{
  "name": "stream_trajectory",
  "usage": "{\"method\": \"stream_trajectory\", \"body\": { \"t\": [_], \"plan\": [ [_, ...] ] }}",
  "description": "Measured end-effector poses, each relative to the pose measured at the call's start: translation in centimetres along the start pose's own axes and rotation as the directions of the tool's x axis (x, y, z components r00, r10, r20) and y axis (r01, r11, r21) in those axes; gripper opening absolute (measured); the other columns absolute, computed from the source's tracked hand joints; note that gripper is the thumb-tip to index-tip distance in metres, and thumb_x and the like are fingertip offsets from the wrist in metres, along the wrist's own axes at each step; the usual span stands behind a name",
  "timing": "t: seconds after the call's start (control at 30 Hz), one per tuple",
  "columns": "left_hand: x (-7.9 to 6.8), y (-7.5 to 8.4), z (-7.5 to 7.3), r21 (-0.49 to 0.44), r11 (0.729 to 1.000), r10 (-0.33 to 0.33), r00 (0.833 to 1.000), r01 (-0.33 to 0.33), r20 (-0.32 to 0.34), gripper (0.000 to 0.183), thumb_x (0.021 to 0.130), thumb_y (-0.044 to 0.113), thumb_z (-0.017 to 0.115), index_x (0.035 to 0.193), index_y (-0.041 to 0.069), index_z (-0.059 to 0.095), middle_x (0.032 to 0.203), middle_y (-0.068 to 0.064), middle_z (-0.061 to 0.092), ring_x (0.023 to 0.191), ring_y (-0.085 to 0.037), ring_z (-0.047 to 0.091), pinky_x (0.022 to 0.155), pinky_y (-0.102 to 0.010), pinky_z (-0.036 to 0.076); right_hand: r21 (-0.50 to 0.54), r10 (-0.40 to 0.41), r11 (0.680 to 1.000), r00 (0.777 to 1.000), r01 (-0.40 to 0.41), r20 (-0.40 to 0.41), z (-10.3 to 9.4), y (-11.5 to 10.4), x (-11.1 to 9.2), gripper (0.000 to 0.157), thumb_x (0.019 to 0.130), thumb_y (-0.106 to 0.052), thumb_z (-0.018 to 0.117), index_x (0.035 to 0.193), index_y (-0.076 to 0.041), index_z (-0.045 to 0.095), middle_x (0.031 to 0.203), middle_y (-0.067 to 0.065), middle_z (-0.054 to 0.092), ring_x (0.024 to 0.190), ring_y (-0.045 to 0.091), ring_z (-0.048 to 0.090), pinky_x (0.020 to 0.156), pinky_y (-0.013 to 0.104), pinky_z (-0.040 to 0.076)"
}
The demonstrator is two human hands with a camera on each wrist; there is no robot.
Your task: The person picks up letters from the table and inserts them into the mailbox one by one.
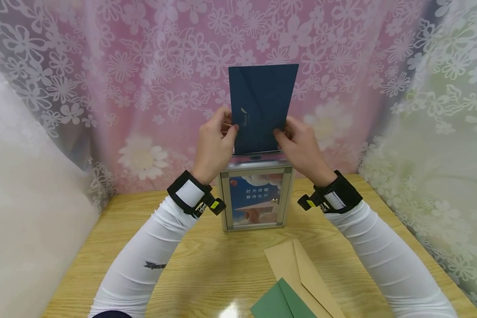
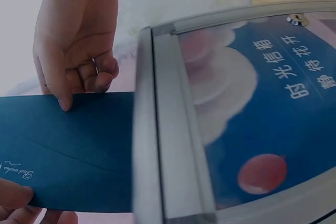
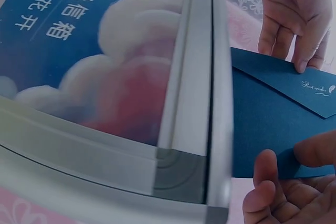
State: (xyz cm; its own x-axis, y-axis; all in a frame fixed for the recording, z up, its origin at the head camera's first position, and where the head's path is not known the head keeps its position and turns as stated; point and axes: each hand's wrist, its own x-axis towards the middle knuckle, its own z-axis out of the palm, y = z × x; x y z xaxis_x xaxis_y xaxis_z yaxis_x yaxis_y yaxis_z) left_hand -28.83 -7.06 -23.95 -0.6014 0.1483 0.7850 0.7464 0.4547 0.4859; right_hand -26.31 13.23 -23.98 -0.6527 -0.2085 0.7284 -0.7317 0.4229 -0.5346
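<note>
A dark blue envelope (image 1: 262,106) with small light lettering stands upright over the top of a metal-framed letter box (image 1: 256,198). My left hand (image 1: 216,141) pinches its left edge between thumb and fingers. At the opposite edge, my right hand (image 1: 302,143) pinches it the same way. In the left wrist view the envelope (image 2: 79,150) meets the top of the box, and the frame hides its lower end. The right wrist view shows the flap of the envelope (image 3: 283,114) and both hands at its edges. Whether the lower end is inside a slot, I cannot tell.
A tan envelope (image 1: 302,274) and a green envelope (image 1: 282,302) lie overlapping on the wooden table (image 1: 206,265) near the front. The box has a small lock (image 1: 274,201) on its picture door. A pink flowered curtain (image 1: 175,88) hangs close behind.
</note>
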Motion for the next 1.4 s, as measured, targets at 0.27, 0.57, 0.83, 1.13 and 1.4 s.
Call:
{"method": "stream_trajectory", "body": {
  "t": [0.27,0.57,0.83,1.13,1.4],
  "plan": [
    [-0.8,-1.3,0.4,0.031,0.996,-0.081,0.996,0.08,0.049,0.012,0.093,0.006,0.058,0.105,0.006,0.059,0.09,-0.004,0.063,0.077,-0.007,0.057,0.064,-0.032,0.051,-0.1,0.037,0.994,0.999,-0.04,-0.027,0.8,4.0,-0.2,0.025,0.095,-0.012,0.053,0.118,-0.008,0.062,0.075,0.008,0.059,0.057,0.017,0.047,0.052,0.032,0.037],
    [-1.9,-2.2,1.1,0.111,0.985,-0.145,0.983,0.133,0.109,0.009,0.091,0.008,0.06,0.1,0.009,0.061,0.085,-0.003,0.065,0.073,-0.008,0.056,0.063,-0.032,0.05,-0.064,-0.119,0.992,0.961,0.106,-0.249,-0.1,1.3,1.1,0.035,0.091,0.002,0.051,0.127,0.003,0.05,0.095,0.019,0.058,0.08,0.02,0.046,0.066,0.027,0.038],
    [-2.7,-2.5,1.4,0.122,0.98,-0.172,0.977,0.157,0.127,0.01,0.091,0.009,0.06,0.1,0.012,0.062,0.087,0.001,0.064,0.075,-0.006,0.055,0.064,-0.03,0.051,-0.109,-0.202,0.978,0.944,0.179,-0.261,0.0,0.6,1.6,0.024,0.089,0.008,0.053,0.112,0.007,0.06,0.106,0.018,0.062,0.083,0.022,0.048,0.07,0.038,0.041],
    [-2.6,-2.9,1.1,0.04,0.995,-0.09,0.995,0.088,0.047,0.028,0.092,0.008,0.057,0.119,0.005,0.055,0.1,-0.006,0.063,0.084,-0.013,0.054,0.075,-0.034,0.052,-0.111,-0.155,0.984,0.977,0.14,-0.144,1.4,3.8,0.7,0.023,0.088,0.006,0.057,0.11,0.002,0.065,0.103,0.014,0.062,0.088,0.02,0.049,0.075,0.047,0.042],
    [-2.8,-3.2,1.1,0.102,0.99,-0.098,0.995,0.097,0.008,0.01,0.093,0.01,0.058,0.102,0.007,0.061,0.087,-0.003,0.061,0.075,-0.011,0.051,0.064,-0.032,0.048,-0.112,-0.047,0.993,0.999,0.044,-0.018,2.2,5.8,-0.4,0.022,0.091,-0.004,0.057,0.11,-0.007,0.067,0.103,0.005,0.062,0.087,0.015,0.049,0.075,0.04,0.044]
  ]
}}
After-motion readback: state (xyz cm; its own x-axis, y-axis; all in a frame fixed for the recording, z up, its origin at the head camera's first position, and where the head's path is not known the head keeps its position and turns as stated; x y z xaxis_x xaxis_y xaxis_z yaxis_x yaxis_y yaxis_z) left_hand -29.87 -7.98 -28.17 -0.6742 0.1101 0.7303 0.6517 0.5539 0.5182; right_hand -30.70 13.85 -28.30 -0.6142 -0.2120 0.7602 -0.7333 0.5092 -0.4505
